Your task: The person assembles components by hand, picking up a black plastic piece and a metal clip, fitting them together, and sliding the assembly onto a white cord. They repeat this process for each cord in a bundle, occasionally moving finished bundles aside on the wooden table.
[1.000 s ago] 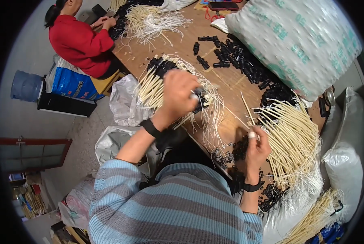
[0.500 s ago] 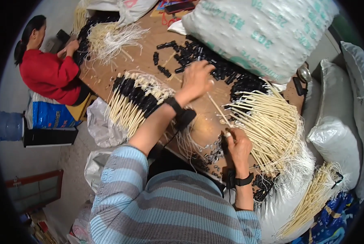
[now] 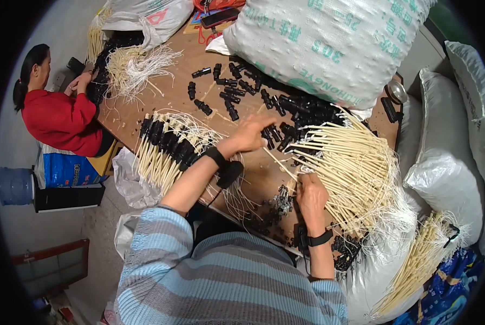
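My left hand [image 3: 251, 134] is at the near edge of a loose pile of black plastic connectors [image 3: 230, 97]. Its fingers curl round what looks like one dark connector, partly hidden. A thin cream rod [image 3: 279, 162] slants between my hands, its upper end close to my left thumb and its lower end at my right fingertips. My right hand [image 3: 312, 196] is closed in a pinch on that rod. Right beside it lies a large fan of cream rods [image 3: 356, 168] with white strings. Small dark metal-looking pieces [image 3: 282, 201] lie left of my right wrist.
A row of rods with black ends [image 3: 164, 141] lies at left. A big white woven sack [image 3: 329, 49] stands at the back. Full sacks [image 3: 451, 146] line the right side, near another rod bundle [image 3: 415, 265]. At far left sits a person in red [image 3: 61, 119]. A phone [image 3: 220, 18] lies behind.
My left hand has drawn back toward me and its fingers have curled from a spread pose. The black connectors lie more scattered. My right hand stays by the rod; the whole view has shifted slightly.
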Motion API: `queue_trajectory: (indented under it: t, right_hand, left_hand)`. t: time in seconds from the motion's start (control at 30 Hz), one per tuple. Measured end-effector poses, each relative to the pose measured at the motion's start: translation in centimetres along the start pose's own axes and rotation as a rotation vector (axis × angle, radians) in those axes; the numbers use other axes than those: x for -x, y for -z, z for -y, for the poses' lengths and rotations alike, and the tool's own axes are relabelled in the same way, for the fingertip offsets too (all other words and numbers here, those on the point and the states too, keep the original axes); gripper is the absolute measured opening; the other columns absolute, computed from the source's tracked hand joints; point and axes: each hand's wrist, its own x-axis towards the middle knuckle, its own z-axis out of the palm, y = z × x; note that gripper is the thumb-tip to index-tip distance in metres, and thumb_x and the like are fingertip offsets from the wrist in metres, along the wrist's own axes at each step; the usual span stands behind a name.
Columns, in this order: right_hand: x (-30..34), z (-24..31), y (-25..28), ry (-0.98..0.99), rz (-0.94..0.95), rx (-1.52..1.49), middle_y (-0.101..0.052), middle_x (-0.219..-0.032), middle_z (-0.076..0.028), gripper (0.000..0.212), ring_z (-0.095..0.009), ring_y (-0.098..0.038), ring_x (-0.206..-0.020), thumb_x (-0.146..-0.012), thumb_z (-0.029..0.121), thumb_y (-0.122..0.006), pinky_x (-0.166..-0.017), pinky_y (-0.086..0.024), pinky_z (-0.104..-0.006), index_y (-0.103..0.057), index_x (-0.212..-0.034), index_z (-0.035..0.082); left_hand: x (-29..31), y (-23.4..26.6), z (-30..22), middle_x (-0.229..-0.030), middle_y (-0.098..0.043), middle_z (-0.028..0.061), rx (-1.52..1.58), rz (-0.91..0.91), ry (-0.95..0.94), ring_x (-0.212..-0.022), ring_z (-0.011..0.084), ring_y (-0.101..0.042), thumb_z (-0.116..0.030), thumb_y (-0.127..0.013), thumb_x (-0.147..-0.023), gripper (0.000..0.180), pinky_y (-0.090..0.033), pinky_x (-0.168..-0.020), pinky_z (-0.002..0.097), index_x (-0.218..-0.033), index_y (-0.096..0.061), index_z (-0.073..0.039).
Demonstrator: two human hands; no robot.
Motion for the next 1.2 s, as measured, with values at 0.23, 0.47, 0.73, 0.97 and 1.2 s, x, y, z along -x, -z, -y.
queue_trajectory:
  t: [0.23, 0.47, 0.73, 0.97, 1.2]
  right_hand:
    - [-0.6, 0.6, -0.4, 0.074, -0.107, 0.122, -0.053, -0.067, -0.015, 0.002, -0.029, -0.059, -0.062, -0.071, -0.002, -0.061, -0.05, -0.045, -0.0382, -0.061, -0.071, -0.001]
    - [-0.6, 0.6, -0.1, 0.119, -0.099, 0.19, -0.052, -0.063, -0.015, 0.004, -0.027, -0.057, -0.057, -0.072, 0.001, -0.06, -0.047, -0.043, -0.0379, -0.062, -0.076, -0.001]
    - [1.9, 0.5, 4.1, 0.017, -0.02, -0.273, -0.062, -0.067, -0.013, 0.02, -0.023, -0.055, -0.051, -0.086, 0.008, -0.059, -0.049, -0.043, -0.0334, -0.066, -0.104, 0.006]
    - [3.7, 0.8, 5.2, -0.068, -0.012, -0.429, -0.055, -0.06, -0.003, 0.02, -0.008, -0.047, -0.051, -0.083, 0.006, -0.062, -0.046, -0.036, -0.0246, -0.069, -0.1, 0.002]
    - [3.7, 1.7, 5.1, 0.018, 0.029, -0.442, -0.063, -0.066, -0.009, 0.021, -0.014, -0.054, -0.051, -0.079, 0.003, -0.063, -0.048, -0.042, -0.0263, -0.071, -0.099, 0.004]
  left_hand:
    - [2.9, 3.7, -2.2, -0.1, -0.067, 0.014, 0.142, -0.202, -0.011, -0.098, 0.0337, -0.061, 0.004, -0.057, -0.07, 0.035, -0.048, -0.091, 0.0413, -0.102, -0.068, -0.004]
    - [2.8, 0.0, -1.7, -0.102, -0.068, 0.0108, -0.211, -0.161, -0.054, -0.095, 0.0304, -0.063, 0.008, -0.057, -0.069, 0.034, -0.052, -0.083, 0.0382, -0.098, -0.069, -0.004]
    - [5.3, 0.8, -3.1, -0.099, -0.068, 0.0097, 0.361, -0.126, 0.086, -0.087, 0.0214, -0.063, 0.006, -0.053, -0.076, 0.039, -0.05, -0.074, 0.03, -0.112, -0.064, -0.004]
    - [6.3, 2.8, -4.8, -0.108, -0.067, 0.0136, 0.773, 0.154, 0.225, -0.104, 0.0261, -0.062, 0.003, -0.05, -0.074, 0.042, -0.045, -0.092, 0.0342, -0.113, -0.061, -0.003]
    - [6.7, 2.4, -5.3, -0.092, -0.068, 0.0021, 0.08, -0.2, -0.631, -0.07, 0.021, -0.064, -0.001, -0.06, -0.074, 0.03, -0.05, -0.062, 0.0301, -0.102, -0.067, -0.01]
